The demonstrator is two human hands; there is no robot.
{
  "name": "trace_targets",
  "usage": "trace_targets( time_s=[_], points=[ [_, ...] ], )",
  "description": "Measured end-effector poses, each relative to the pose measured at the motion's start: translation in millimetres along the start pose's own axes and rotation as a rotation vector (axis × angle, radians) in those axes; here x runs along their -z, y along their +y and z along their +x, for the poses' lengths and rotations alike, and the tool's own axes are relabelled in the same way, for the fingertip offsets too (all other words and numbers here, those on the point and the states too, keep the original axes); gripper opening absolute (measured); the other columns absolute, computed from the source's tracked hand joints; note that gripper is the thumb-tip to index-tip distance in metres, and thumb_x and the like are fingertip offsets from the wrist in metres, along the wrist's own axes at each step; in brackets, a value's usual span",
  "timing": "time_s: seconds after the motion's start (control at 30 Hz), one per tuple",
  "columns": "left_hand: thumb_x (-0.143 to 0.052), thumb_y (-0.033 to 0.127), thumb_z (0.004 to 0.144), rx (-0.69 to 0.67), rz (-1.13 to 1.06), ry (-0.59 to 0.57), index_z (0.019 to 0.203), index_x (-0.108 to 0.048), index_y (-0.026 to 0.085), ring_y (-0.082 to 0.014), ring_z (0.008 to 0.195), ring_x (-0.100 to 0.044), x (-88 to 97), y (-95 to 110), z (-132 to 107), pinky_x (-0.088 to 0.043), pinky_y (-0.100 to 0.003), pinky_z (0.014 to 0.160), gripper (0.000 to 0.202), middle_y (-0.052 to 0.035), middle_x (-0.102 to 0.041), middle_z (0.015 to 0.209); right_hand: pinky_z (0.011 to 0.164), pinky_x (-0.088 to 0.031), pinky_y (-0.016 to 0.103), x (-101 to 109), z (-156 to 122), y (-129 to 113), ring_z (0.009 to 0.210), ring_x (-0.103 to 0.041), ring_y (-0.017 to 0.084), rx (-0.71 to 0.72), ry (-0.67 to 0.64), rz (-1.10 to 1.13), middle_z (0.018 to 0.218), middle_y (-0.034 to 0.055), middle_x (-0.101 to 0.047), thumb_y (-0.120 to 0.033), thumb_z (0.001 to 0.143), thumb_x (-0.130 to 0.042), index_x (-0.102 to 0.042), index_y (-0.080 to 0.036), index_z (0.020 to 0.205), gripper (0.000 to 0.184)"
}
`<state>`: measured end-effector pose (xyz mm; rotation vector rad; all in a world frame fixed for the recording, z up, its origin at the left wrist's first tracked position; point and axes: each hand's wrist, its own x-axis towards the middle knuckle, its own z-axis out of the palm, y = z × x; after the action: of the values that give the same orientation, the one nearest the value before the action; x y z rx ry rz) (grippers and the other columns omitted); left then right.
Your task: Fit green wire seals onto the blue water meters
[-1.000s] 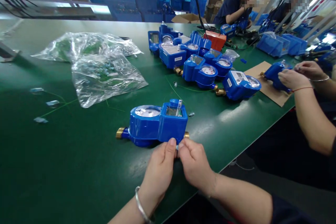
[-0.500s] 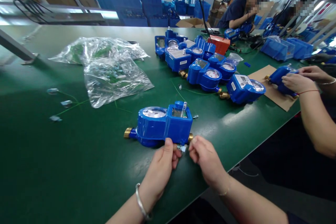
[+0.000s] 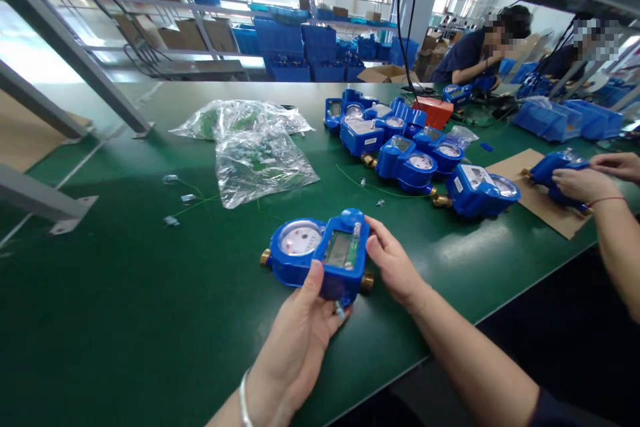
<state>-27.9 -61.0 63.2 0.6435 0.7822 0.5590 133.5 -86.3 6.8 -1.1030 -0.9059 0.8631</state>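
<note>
A blue water meter (image 3: 320, 257) with a round dial, a rectangular display and brass pipe ends is tilted toward me over the green bench. My left hand (image 3: 303, 327) grips its near side, thumb on the casing and fingers underneath. On the right end, my right hand (image 3: 393, 257) has its fingers against the casing behind the display; its fingertips are partly hidden. A small clear seal (image 3: 341, 310) hangs from the meter's near edge, by my left fingers. Two loose seals (image 3: 380, 203) with green wire lie beyond the meter.
A clear plastic bag (image 3: 265, 167) of green-wired seals lies behind, with several loose seals (image 3: 187, 199) to its left. A group of blue meters (image 3: 407, 163) stands back right. At right, another person's hands (image 3: 583, 183) work on a meter over cardboard (image 3: 520, 167).
The meter has been tilted so its display faces me more. My right hand has moved up from near the seal to the meter's right side. The head view has shifted.
</note>
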Motion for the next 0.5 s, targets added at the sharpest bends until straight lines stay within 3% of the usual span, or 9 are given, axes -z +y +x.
trace_targets(
  time_s=[0.13, 0.3, 0.5],
  points=[
    [-0.054, 0.041, 0.087, -0.035, 0.016, 0.049, 0.123, -0.049, 0.022, -0.0277, 0.092, -0.065, 23.3, 26.5, -14.8, -0.056, -0.044, 0.073, 0.041, -0.0151, -0.06, 0.118, 0.105, -0.031, 0.035, -12.8, -17.2, -24.0, 0.122, -0.044, 0.018, 0.149, -0.122, -0.268, 0.132, 0.0029, -0.049, -0.037, 0.093, -0.043, -0.046, -0.027, 0.131, 0.039],
    [-0.049, 0.052, 0.085, 0.143, -0.071, -0.015, 0.115, -0.052, 0.018, -0.0281, 0.08, -0.068, 46.5, 59.0, -40.1, -0.058, -0.041, 0.062, 0.046, -0.0182, -0.066, 0.103, 0.096, -0.038, 0.032, -37.8, -25.6, -54.2, 0.11, -0.048, 0.016, 0.204, -0.205, -0.287, 0.118, 0.0045, -0.051, -0.031, 0.094, -0.04, -0.043, -0.028, 0.133, 0.039],
    [-0.045, 0.058, 0.085, 0.206, -0.139, -0.011, 0.105, -0.054, 0.015, -0.0247, 0.062, -0.068, 54.9, 65.6, -54.0, -0.058, -0.038, 0.056, 0.049, -0.0152, -0.068, 0.084, 0.096, -0.038, 0.034, -58.2, -30.3, -64.3, 0.107, -0.046, 0.016, 0.211, -0.247, -0.291, 0.114, 0.005, -0.049, -0.031, 0.094, -0.04, -0.042, -0.027, 0.133, 0.04]
  ],
)
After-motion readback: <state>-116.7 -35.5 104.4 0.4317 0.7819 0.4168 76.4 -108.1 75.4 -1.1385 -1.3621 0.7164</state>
